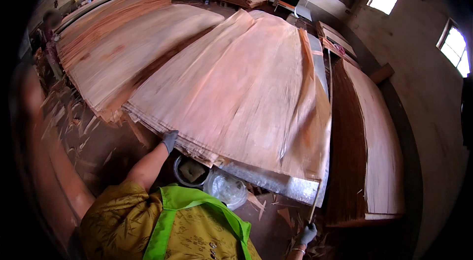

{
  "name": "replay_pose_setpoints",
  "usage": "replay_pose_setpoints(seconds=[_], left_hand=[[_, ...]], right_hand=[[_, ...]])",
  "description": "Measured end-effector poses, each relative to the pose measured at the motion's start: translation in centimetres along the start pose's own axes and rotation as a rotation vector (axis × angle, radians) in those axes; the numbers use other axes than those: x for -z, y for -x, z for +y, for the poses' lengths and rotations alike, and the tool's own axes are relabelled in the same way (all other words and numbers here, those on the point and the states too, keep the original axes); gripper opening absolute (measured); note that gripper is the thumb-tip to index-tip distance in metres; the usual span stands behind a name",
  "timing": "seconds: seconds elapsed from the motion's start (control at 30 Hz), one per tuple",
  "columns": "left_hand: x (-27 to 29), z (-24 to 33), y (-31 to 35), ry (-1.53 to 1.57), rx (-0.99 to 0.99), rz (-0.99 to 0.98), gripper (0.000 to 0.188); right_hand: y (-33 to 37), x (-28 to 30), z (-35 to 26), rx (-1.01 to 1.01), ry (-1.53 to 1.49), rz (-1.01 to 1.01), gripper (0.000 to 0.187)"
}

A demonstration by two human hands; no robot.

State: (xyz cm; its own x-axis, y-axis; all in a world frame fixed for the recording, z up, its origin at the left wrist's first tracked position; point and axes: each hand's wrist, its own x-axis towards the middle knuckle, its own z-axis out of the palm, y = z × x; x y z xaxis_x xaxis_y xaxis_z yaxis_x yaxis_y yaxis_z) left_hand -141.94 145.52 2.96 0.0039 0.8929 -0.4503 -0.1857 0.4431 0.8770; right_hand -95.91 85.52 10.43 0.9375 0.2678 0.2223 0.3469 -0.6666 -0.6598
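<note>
A broad stack of thin, pale pinkish wood veneer sheets lies before me on a metal-topped table. The top sheet is wavy, with a raised fold near its right side. My left hand, in a grey glove, is closed at the stack's near left edge, its fingers partly hidden. Low on the right, my right hand, also gloved, is closed around the near end of a thin stick. This stick runs away from me along the table's right edge. Both arms are spread wide.
Beneath the near table edge stand a dark bucket and a clear plastic basin. More veneer piles flank me, one at left and one at right. Wood scraps litter the floor. Another person stands far left.
</note>
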Motion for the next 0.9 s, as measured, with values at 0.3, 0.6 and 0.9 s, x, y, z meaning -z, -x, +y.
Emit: replay_pose_setpoints(seconds=[0.3, 0.6, 0.9], left_hand=[[-0.7, -0.5, 2.9, -0.437, -0.191, -0.071, 0.016], [-17.1, 2.7, 20.0, -0.398, 0.096, -0.889, 0.068], [-26.6, 15.9, 3.0, -0.435, -0.705, 0.158, 0.039]], right_hand=[[2.3, 11.6, -1.7, 0.116, 0.259, 0.080, 0.017], [8.3, -4.4, -8.9, 0.032, -0.468, -0.189, 0.011], [14.9, -13.8, -35.9, 0.138, -0.963, -0.934, 0.023]])
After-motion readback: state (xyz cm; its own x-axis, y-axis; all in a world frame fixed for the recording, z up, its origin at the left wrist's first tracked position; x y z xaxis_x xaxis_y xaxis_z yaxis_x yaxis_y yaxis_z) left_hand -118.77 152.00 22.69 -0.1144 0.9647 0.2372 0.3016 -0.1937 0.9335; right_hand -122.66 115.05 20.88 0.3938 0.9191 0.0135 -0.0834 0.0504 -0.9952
